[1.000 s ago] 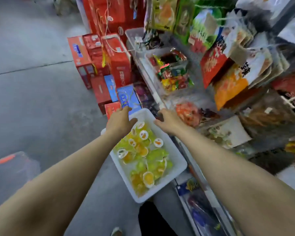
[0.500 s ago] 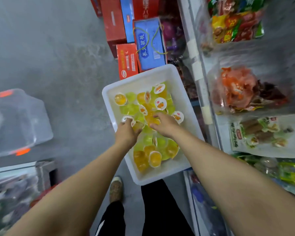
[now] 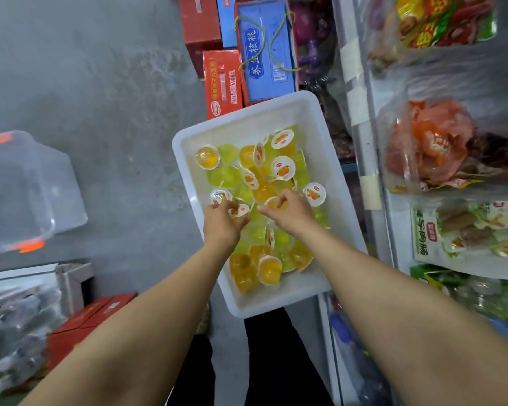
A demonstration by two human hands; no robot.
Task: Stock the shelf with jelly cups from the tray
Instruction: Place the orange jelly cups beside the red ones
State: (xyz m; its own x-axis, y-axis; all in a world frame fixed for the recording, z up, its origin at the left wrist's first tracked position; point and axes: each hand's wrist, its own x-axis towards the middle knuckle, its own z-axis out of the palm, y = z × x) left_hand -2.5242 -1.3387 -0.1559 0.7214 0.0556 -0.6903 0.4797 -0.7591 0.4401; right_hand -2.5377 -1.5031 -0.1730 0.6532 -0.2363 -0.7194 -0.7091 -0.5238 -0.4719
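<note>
Reaching into the white tray (image 3: 329,159), both hands work among the jelly cups (image 3: 264,183), which are heaped loosely in it, orange and green, some upright, some tipped. The tray sits at the centre of view, above the person's dark trouser legs (image 3: 279,356). The left hand (image 3: 222,219) has its fingers curled round one orange cup (image 3: 238,210) at the tray's 9 o'clock side. The right hand (image 3: 288,210) is narrowed over another orange cup (image 3: 272,203) just beside it; whether that cup is gripped cannot be told. The shelf (image 3: 361,118) runs along the 3 o'clock edge, carrying bagged snacks (image 3: 431,142). At 12 o'clock from the tray stand red boxes (image 3: 222,83) and a blue box (image 3: 266,51) on the grey floor (image 3: 100,83). A clear plastic bin (image 3: 27,189) lies at 9 o'clock, well apart from the tray.
</note>
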